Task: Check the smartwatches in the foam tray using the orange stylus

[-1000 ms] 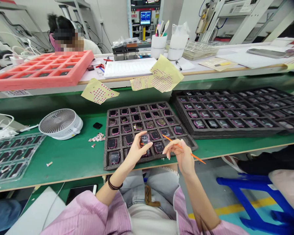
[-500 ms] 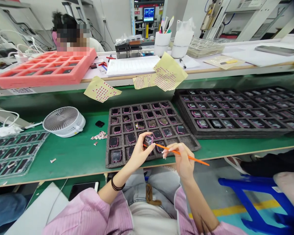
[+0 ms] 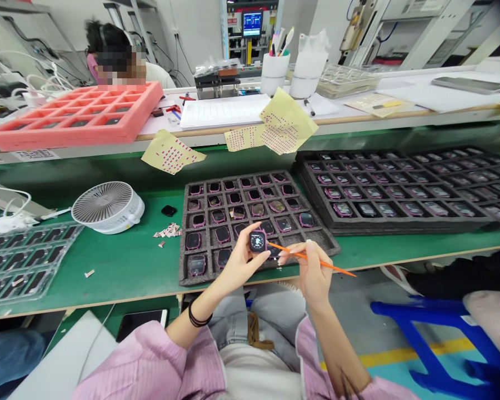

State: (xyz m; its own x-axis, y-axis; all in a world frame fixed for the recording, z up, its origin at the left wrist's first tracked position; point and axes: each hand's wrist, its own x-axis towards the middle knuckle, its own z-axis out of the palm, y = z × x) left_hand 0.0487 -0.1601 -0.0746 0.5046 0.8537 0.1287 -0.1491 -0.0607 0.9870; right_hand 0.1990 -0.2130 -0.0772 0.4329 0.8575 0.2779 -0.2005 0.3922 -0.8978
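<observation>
Between the thumb and fingers of my left hand (image 3: 240,263) is a purple-framed smartwatch body (image 3: 257,242), its screen lit with a watch face and turned up toward me. An orange stick (image 3: 329,265), thin and pointed, is gripped like a pen in my right hand (image 3: 315,273). Its tip meets or nearly meets the right edge of the watch. Both hands are above the front part of a dark grey foam tray (image 3: 206,225), whose compartments hold many similar watch bodies. Small white bits show by my right fingertips.
Stacked foam trays of watches (image 3: 383,225) stand to the right. Left are a white fan (image 3: 108,208), a loose black watch piece (image 3: 169,210), scattered small labels (image 3: 169,230) and a clear plastic tray (image 3: 29,258). A pink foam tray (image 3: 127,130) rests on the shelf. Another person sits behind it.
The watch in my left hand has been tilted toward me, and its screen now shows a lit watch face. The orange stick stays at its right edge, almost unmoved.
</observation>
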